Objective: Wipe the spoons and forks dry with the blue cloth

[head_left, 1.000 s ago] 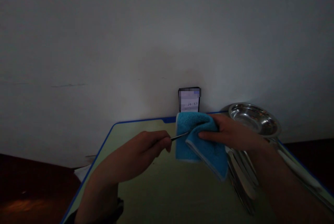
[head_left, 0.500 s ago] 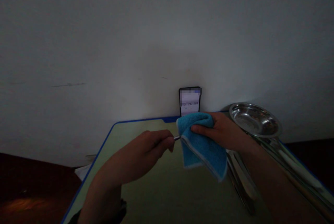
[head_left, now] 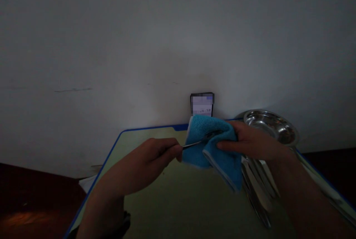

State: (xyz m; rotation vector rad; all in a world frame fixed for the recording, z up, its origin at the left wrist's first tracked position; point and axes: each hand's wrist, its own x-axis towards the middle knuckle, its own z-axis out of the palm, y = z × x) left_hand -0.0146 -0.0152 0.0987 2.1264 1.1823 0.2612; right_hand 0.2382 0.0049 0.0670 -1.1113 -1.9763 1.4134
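My left hand (head_left: 157, 163) is closed around the handle of a thin piece of metal cutlery (head_left: 192, 144), pointing right. Its dark, shiny head lies against a blue cloth (head_left: 198, 125) and is partly covered by a fold, so I cannot tell whether it is a spoon or a fork. My right hand (head_left: 250, 141) pinches the cloth around that head, thumb in front and fingers mostly hidden behind. The cloth's white-edged corners hang down over the table. Below my right wrist lie several long metal pieces of cutlery (head_left: 257, 190), side by side.
A shiny metal bowl (head_left: 271, 125) stands at the table's back right, behind my right forearm. A phone (head_left: 202, 104) showing a timer leans on the wall (head_left: 133, 46). The pale green table (head_left: 167, 205) has a blue edge. Something white (head_left: 87, 183) sits beyond its left side.
My right hand and the cloth have shifted right along the cutlery, and the cloth has opened out. More of the handle and part of the head now show. My left hand has moved slightly left.
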